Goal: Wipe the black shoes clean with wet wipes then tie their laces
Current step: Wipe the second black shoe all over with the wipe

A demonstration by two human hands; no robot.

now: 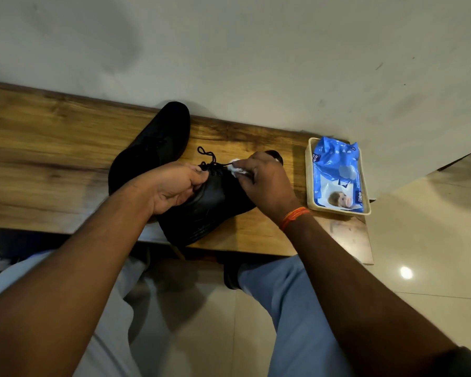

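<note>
A black lace-up shoe [201, 213] lies on the wooden table [52, 164] near its front edge, toe pointing right. My left hand [174, 186] grips its collar beside the loose black laces [208, 156]. My right hand [264, 183] pinches a crumpled white wet wipe [235, 168] against the lace area of the shoe. The second black shoe [152, 148] lies behind, at the back of the table, toe toward the wall.
A cream tray [309, 186] at the table's right end holds a blue wet-wipe pack [337, 175]. A grey wall runs directly behind the table. My legs in blue trousers sit under the front edge, over a tiled floor.
</note>
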